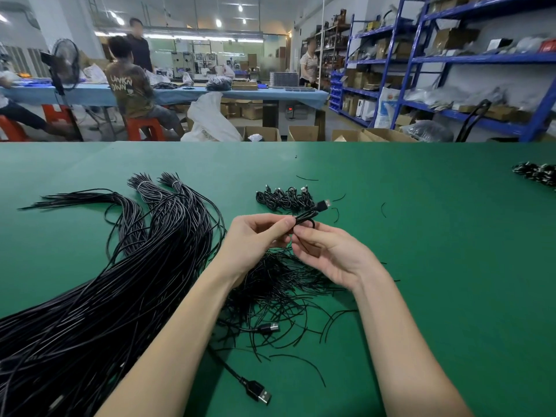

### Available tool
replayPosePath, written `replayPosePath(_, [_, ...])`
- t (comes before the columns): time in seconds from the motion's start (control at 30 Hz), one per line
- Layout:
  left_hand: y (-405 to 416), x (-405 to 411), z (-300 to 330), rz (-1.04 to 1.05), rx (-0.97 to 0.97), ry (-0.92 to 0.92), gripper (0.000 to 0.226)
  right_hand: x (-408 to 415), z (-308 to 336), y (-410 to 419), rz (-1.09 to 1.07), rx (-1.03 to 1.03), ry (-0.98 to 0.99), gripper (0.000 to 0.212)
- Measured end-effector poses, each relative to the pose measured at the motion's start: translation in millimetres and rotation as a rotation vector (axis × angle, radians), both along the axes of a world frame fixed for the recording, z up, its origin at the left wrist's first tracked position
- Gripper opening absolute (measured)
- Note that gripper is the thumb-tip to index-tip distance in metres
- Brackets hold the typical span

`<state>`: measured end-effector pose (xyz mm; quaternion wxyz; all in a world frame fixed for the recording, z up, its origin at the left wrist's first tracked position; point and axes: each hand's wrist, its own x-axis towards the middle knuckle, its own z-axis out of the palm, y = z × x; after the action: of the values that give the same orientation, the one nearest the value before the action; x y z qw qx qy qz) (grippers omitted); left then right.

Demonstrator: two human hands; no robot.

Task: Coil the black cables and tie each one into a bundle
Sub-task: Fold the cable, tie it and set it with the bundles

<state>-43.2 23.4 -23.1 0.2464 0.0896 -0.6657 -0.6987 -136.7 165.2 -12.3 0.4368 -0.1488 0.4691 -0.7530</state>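
Note:
Above the green table [421,266], both hands hold a coiled black USB cable [307,217], its USB plug [323,204] sticking out up and to the right. My left hand [258,239] grips the coil between thumb and fingers. My right hand [328,251] pinches the coil from the right with curled fingers. A thick mass of long black cables [105,296] lies on the left. Several tied bundles [285,198] sit just beyond my hands. Thin black twist ties [279,290] lie in a heap under my wrists.
A loose USB plug [260,394] lies near the front edge, another plug [269,328] in the tie heap. More bundles [538,173] lie at the far right. Beyond the table are cardboard boxes [304,133], blue shelving [451,61] and seated people [132,85].

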Motion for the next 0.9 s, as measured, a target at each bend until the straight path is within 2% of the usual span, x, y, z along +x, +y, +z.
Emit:
replayPosePath(0.07, [1, 0, -1, 0.016, -0.009, -0.015, 0.012, -1, -1, 0, 0.001, 0.012, -0.009, 0.032])
replayPosePath(0.3, [0, 2, 2, 0.031, -0.042, -0.036, 0.011, -1, 3, -2, -0.1, 0.129, 0.162, 0.016])
replayPosePath(0.47, [0, 1, 0, 0.12, -0.064, -0.083, 0.014, 3, 1, -7, -0.116, 0.157, 0.207, 0.02])
replayPosePath(0.57, [3, -1, 1, 0.129, 0.059, -0.086, 0.015, 4, -1, -7, -0.037, 0.164, 0.201, 0.02])
replayPosePath(0.7, [2, -2, 4, 0.076, 0.26, -0.046, 0.012, -2, -5, -3, 0.036, 0.143, 0.152, 0.008])
replayPosePath(0.8, [1, -1, 5, 0.025, 0.332, -0.031, 0.01, -2, -7, -3, 0.081, 0.145, 0.17, 0.001])
replayPosePath(0.9, [1, 1, 5, -0.023, 0.34, -0.052, 0.01, -3, -8, -3, 0.125, 0.144, 0.206, 0.004])
